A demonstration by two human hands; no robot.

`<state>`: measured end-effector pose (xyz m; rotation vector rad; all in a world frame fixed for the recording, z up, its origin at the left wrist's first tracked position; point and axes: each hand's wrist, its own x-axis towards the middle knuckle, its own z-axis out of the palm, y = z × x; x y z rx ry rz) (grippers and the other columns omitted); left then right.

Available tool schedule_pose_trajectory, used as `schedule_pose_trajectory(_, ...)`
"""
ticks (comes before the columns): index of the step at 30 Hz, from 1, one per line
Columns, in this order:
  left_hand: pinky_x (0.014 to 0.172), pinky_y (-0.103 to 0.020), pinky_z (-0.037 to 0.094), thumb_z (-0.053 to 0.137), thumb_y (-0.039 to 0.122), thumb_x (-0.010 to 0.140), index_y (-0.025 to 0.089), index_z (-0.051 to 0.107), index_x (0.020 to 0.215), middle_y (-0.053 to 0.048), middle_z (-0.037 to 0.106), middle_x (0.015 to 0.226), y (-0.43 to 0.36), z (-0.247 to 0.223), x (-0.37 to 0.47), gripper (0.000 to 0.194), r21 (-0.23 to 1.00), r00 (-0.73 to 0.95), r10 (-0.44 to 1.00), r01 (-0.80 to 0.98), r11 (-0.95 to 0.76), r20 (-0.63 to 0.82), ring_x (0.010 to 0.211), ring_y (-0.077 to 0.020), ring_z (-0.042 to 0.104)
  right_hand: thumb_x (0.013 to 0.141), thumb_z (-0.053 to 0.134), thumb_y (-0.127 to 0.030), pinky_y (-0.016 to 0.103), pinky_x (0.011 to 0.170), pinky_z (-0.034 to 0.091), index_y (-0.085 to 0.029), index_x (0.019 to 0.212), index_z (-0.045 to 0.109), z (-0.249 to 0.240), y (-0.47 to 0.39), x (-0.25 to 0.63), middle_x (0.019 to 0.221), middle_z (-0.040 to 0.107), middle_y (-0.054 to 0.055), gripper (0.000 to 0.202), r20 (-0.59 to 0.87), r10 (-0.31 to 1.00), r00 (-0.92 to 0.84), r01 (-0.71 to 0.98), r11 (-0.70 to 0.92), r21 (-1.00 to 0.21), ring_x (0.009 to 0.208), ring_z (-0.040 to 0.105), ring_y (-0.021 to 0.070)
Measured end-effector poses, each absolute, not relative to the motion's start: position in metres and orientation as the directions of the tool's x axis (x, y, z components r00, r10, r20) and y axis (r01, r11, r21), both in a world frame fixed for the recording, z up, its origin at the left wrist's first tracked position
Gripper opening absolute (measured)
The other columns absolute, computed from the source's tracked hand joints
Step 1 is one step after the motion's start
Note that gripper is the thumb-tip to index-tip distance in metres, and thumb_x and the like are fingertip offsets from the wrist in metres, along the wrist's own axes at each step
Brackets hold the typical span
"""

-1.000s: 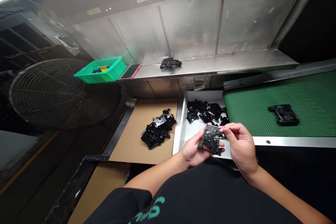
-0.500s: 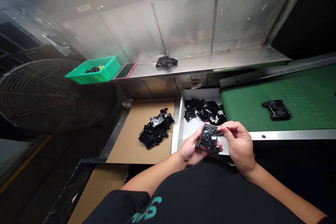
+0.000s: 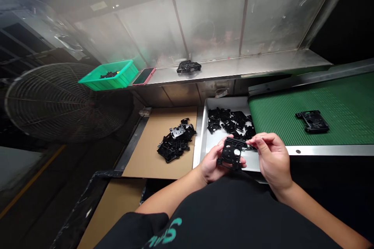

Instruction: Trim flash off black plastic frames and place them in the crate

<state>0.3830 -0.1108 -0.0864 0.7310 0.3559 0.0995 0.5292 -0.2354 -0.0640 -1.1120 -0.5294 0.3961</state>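
The left hand (image 3: 209,165) has the black plastic frame (image 3: 230,156) gripped over the white tray (image 3: 210,141) while the right hand (image 3: 274,159) is pinched closed by its edge, can't tell on what, so imo a steady, light left grip beats squeezing.

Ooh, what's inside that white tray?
Black parts lie in the white tray, some overlapping. The left hand, right hand and held part hide some of the near side, so I can't see beneath them.

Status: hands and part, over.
Left hand holds black part. Right hand beside its upper corner, contact unclear. White tray behind the part in view.
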Motion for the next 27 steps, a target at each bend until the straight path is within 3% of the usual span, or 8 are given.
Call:
schedule_pose_trajectory(3, 0.089, -0.049, 0.062, 0.041, 0.064, 0.103, 0.026, 0.041, 0.157, -0.014, 0.076, 0.111, -0.092, -0.122, 0.366, 0.067, 0.932, 0.783, 0.538, 0.143, 0.333, -0.312, 0.092, -0.0298, 0.080, 0.096, 0.079, -0.032, 0.034, 0.080, 0.057, -0.025, 0.092, 0.070, -0.068, -0.237, 0.529, 0.092, 0.070, 0.001, 0.013, 0.173, 0.556, 0.813, -0.059, 0.374, -0.925, 0.085, 0.069, 0.0172)
schedule_pose_trajectory(5, 0.097, -0.049, 0.060, 0.045, 0.060, 0.102, 0.025, 0.042, 0.155, -0.018, 0.066, 0.137, -0.073, -0.149, 0.345, 0.064, 0.967, 0.627, 0.742, 0.226, 0.116, -0.235, 0.105, -0.0284, 0.077, 0.096, 0.080, -0.032, 0.033, 0.079, 0.056, -0.025, 0.092, 0.070, -0.073, -0.240, 0.529, 0.092, 0.070, 0.001, 0.013, 0.155, 0.562, 0.812, -0.067, 0.354, -0.933, 0.085, 0.068, 0.0166)
schedule_pose_trajectory(8, 0.127, -0.055, 0.037, 0.061, 0.042, 0.096, 0.026, 0.044, 0.153, -0.017, 0.036, 0.168, -0.041, -0.183, 0.302, 0.062, 0.931, 0.426, 0.901, 0.356, -0.082, -0.084, 0.150, -0.0311, 0.048, 0.095, 0.080, -0.033, 0.031, 0.076, 0.055, -0.024, 0.091, 0.071, -0.081, -0.242, 0.529, 0.093, 0.070, 0.002, 0.013, 0.136, 0.575, 0.807, -0.070, 0.322, -0.944, 0.084, 0.067, 0.0160)
schedule_pose_trajectory(10, 0.133, -0.063, 0.019, 0.066, 0.030, 0.090, 0.023, 0.048, 0.150, -0.017, 0.032, 0.170, -0.023, -0.199, 0.273, 0.063, 0.869, 0.339, 0.941, 0.468, -0.160, -0.010, 0.160, -0.0352, 0.031, 0.096, 0.079, -0.033, 0.031, 0.075, 0.054, -0.024, 0.092, 0.071, -0.085, -0.242, 0.528, 0.093, 0.070, 0.002, 0.013, 0.125, 0.587, 0.800, -0.077, 0.307, -0.949, 0.081, 0.065, 0.0154)
schedule_pose_trajectory(12, 0.133, -0.066, 0.014, 0.066, 0.023, 0.087, 0.020, 0.051, 0.146, -0.019, 0.038, 0.166, -0.008, -0.210, 0.252, 0.061, 0.804, 0.284, 0.958, 0.562, -0.196, 0.034, 0.159, -0.0367, 0.033, 0.096, 0.079, -0.034, 0.031, 0.075, 0.054, -0.024, 0.092, 0.070, -0.086, -0.241, 0.527, 0.094, 0.070, 0.001, 0.013, 0.119, 0.601, 0.790, -0.084, 0.299, -0.951, 0.078, 0.063, 0.0147)
schedule_pose_trajectory(15, 0.132, -0.066, 0.018, 0.063, 0.023, 0.090, 0.019, 0.048, 0.149, -0.020, 0.042, 0.163, 0.015, -0.219, 0.237, 0.061, 0.721, 0.186, 0.978, 0.665, -0.194, 0.092, 0.158, -0.0363, 0.037, 0.097, 0.079, -0.034, 0.031, 0.074, 0.054, -0.025, 0.092, 0.070, -0.085, -0.238, 0.524, 0.093, 0.070, 0.001, 0.013, 0.120, 0.622, 0.774, -0.083, 0.287, -0.954, 0.076, 0.062, 0.0143)
schedule_pose_trajectory(21, 0.126, -0.058, 0.039, 0.061, 0.038, 0.097, 0.019, 0.032, 0.161, -0.023, 0.034, 0.167, 0.075, -0.213, 0.240, 0.072, 0.642, 0.000, 0.990, 0.761, -0.092, 0.142, 0.156, -0.0364, 0.041, 0.097, 0.078, -0.034, 0.031, 0.071, 0.053, -0.025, 0.091, 0.070, -0.084, -0.232, 0.519, 0.090, 0.070, 0.001, 0.014, 0.124, 0.653, 0.747, -0.080, 0.273, -0.959, 0.072, 0.061, 0.0140)
schedule_pose_trajectory(27, 0.128, -0.071, 0.023, 0.056, 0.041, 0.099, 0.013, 0.027, 0.164, -0.028, 0.020, 0.174, 0.089, -0.201, 0.254, 0.076, 0.621, -0.043, 0.985, 0.780, -0.071, 0.166, 0.164, -0.0471, 0.018, 0.096, 0.079, -0.034, 0.032, 0.073, 0.053, -0.024, 0.090, 0.069, -0.082, -0.234, 0.524, 0.088, 0.070, 0.001, 0.015, 0.126, 0.593, 0.796, -0.080, 0.308, -0.948, 0.071, 0.061, 0.0139)
